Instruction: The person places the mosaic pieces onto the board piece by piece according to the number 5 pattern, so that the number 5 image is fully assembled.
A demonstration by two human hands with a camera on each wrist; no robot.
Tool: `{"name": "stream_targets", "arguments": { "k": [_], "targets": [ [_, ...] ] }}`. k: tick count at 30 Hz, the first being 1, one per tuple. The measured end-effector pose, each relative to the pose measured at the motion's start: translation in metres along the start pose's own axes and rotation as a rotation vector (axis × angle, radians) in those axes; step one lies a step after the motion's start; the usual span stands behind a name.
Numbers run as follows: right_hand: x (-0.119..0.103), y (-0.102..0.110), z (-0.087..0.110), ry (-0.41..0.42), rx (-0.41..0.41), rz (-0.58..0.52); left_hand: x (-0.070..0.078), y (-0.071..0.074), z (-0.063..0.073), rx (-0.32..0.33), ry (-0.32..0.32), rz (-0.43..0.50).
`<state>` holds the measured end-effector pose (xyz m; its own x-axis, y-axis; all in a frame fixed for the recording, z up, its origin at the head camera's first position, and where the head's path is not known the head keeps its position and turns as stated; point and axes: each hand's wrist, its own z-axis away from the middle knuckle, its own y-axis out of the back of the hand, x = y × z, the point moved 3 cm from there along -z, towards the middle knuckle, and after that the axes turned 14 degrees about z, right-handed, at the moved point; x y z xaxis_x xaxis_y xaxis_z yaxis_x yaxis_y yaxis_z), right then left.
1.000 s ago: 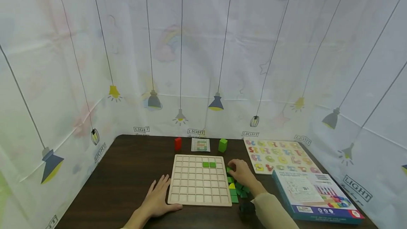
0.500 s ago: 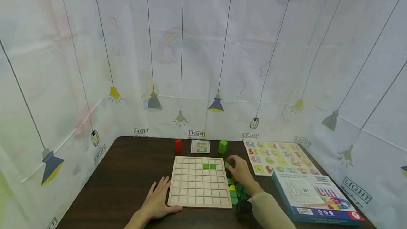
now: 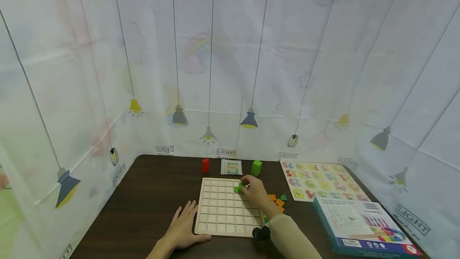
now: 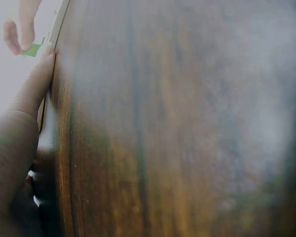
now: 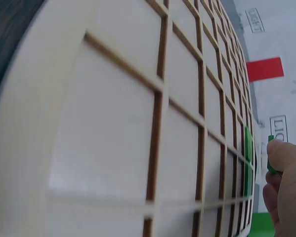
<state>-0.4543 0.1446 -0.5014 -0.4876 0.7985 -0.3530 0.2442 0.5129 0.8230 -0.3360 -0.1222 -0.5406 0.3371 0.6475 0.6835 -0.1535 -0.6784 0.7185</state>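
- My right hand [image 3: 255, 192] pinched one small green tile [image 5: 271, 165] between thumb and fingers, at the far part of the wooden grid board [image 3: 221, 211]; couldn't tell whether the tile touched the board there.
- My left hand [image 3: 181, 227] gripped nothing: fingers straight and spread on the dark table [image 3: 151, 195], thumb along the board's near left corner.
- Done: two seated green tiles [image 5: 248, 180] lay in neighbouring cells, one rib between them, per the right wrist view. In the head view my fingers partly hid that spot.
- Left: nearly every other cell I could see was bare. I'd call it early, barely started.
- Also not placed: loose orange pieces [image 3: 279, 202] and a loose green piece [image 3: 283, 197], on the table right of the board. More sat half hidden by my right forearm; no count possible.
- The printed card [image 3: 231, 167] past the far edge showed a grid with several colours; my board showed only green so far.
- The red block [image 3: 205, 166] and green block [image 3: 256, 168] stood upright either side of that card, off the board, neither in my grip.
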Motion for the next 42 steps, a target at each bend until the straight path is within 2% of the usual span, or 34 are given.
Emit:
{"name": "stream_targets", "arguments": {
  "k": [7,14,22,30,36,42],
  "targets": [
    [-0.014,-0.014,-0.004,0.041,-0.056,0.002,0.003,-0.003,-0.002,-0.008,0.003,0.010],
    [-0.022,-0.020,-0.004,0.034,-0.086,0.007,0.005,-0.007,-0.003,-0.008,-0.002,0.025],
    [-0.025,-0.027,-0.010,0.095,-0.093,0.056,0.004,-0.004,-0.003,-0.007,0.010,0.019],
    [-0.028,-0.033,-0.016,0.104,-0.079,0.081,0.003,0.001,-0.002,-0.006,0.023,-0.005],
    [-0.028,-0.026,-0.013,0.098,-0.075,0.045,0.001,0.001,-0.001,0.006,0.018,0.003],
    [-0.019,-0.011,-0.003,-0.006,-0.084,-0.010,0.001,0.000,-0.001,-0.004,0.019,-0.029]
  ]
}}
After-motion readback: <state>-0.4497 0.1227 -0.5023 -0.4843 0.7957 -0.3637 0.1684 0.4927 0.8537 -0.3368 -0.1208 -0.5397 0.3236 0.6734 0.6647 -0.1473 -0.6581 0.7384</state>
